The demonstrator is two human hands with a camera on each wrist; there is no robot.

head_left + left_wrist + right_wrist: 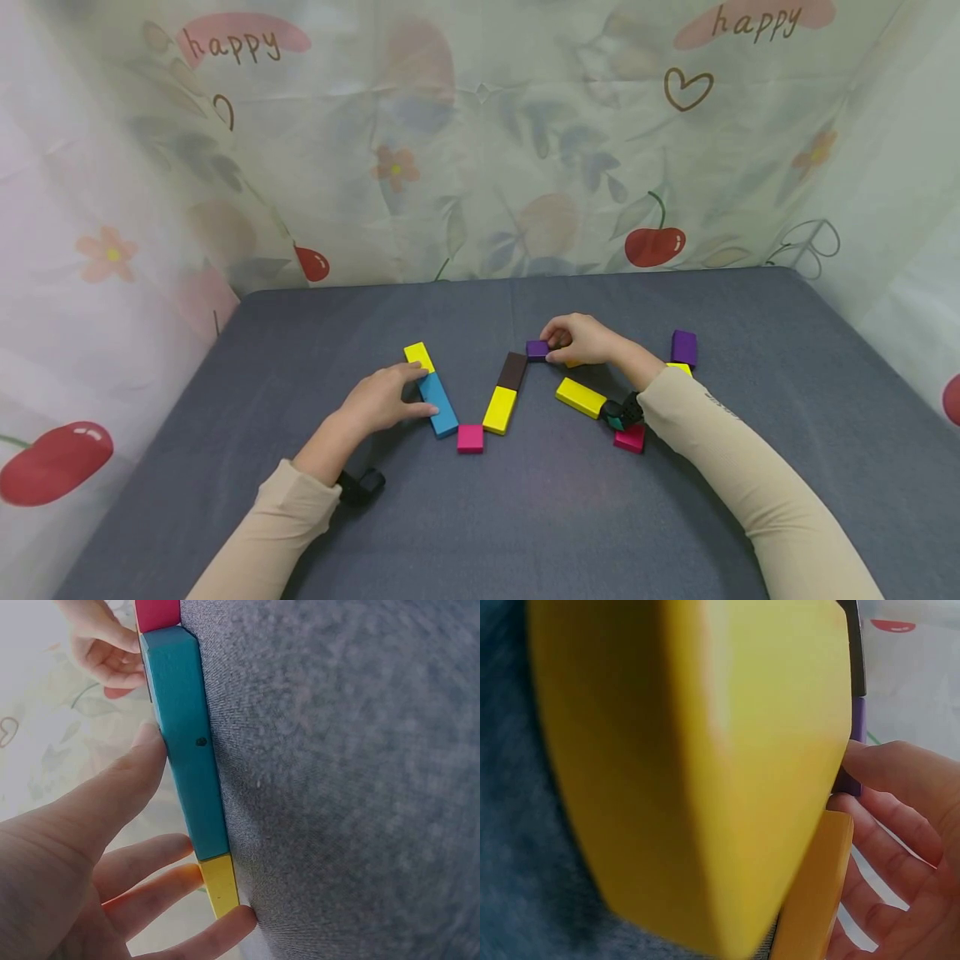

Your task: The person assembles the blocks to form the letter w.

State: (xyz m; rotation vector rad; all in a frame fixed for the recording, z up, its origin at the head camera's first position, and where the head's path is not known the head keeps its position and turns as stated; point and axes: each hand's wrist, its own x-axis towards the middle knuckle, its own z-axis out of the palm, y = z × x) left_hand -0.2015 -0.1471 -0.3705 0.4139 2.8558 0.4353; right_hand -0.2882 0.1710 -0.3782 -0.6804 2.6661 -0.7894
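Observation:
On the table, my left hand [378,398] rests its spread thumb and fingers against a blue block [438,406] and a yellow block [418,357] lying end to end. In the left wrist view, the thumb touches the blue block [184,742], and a fingertip reaches the yellow block [220,885]. My right hand [583,338] pinches a small purple block [537,351] between thumb and fingers, at the far end of a dark brown block [512,372]. Beneath that hand lies an orange-yellow block [814,889], mostly hidden in the head view.
A pink block [470,439] and another yellow block [499,411] continue the zigzag row. Right of it lie a yellow block [581,398], a red-pink block [630,439] partly behind the right wrist, and a purple block [684,348]. A patterned curtain [480,167] hangs behind the grey-covered table [510,525].

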